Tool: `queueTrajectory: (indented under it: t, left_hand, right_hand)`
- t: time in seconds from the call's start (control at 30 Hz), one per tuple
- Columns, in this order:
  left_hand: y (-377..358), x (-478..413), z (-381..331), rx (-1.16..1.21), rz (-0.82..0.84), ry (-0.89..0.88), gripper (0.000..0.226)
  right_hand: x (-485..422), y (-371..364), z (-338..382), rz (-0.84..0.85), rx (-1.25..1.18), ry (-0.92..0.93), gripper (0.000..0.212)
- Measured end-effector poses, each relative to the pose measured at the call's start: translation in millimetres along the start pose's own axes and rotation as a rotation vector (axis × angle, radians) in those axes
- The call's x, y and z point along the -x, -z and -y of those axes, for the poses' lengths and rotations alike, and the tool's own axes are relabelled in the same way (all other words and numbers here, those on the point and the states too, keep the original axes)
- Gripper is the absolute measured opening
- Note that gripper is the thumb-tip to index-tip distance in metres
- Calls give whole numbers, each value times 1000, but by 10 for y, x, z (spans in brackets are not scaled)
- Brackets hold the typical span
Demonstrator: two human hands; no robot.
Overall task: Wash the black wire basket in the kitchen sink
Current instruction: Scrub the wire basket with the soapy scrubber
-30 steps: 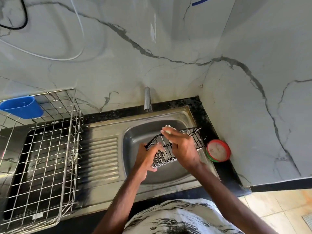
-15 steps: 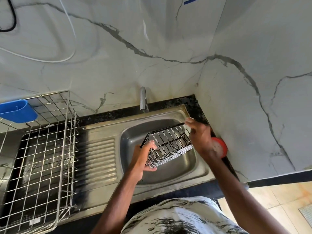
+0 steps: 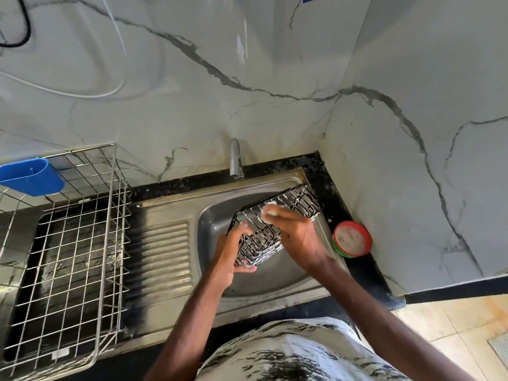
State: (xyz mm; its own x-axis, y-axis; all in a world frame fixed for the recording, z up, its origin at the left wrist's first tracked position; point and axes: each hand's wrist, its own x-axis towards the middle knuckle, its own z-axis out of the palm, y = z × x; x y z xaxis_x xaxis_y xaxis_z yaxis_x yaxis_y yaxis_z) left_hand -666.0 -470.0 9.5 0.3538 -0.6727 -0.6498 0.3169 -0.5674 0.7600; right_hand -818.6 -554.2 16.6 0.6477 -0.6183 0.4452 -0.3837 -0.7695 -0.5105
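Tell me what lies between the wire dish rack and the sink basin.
The ribbed steel drainboard, with nothing on it, in the head view.

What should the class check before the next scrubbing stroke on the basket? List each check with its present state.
1. Left hand grips the basket at its near end: ok.
2. Basket held over the sink bowl, so that suds drip inside: ok.
3. Right hand holds the sudsy scrubber against the wires: ok.
4. Tap off while scrubbing: ok, no stream visible.
5. Soap tub open on the counter right of the sink: ok.
6. Basket underside already scrubbed: cannot tell, it is hidden.
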Motion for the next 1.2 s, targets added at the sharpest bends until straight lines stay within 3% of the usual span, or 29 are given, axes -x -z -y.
queueTrajectory:
  t: [0.13, 0.3, 0.47, 0.63, 0.73, 0.93, 1.0, 1.2]
  left_hand:
    - [-8, 11, -41, 8, -12, 11, 26]
    - [12, -36, -45, 81, -13, 5, 34]
    - [-27, 16, -105, 49, -12, 25, 11]
    - [-41, -26, -78, 60, -30, 34, 14]
    - [-35, 11, -77, 56, -31, 33, 16]
    - [-28, 3, -19, 78, -14, 42, 41]
    - [-24, 8, -13, 79, -23, 41, 43]
    - [33, 58, -43, 109, -11, 72, 9]
  right_hand:
    - [37, 31, -105, -94, 46, -149, 59]
    - [223, -113, 313, -54, 1, 129, 43]
    - [210, -80, -72, -115, -19, 107, 50]
    - [203, -91, 12, -217, -87, -115, 59]
    - [120, -89, 73, -213, -88, -166, 53]
    - [196, -156, 360, -72, -130, 144, 42]
    - [204, -129, 280, -87, -97, 168, 41]
    - [225, 22, -134, -223, -6, -129, 57]
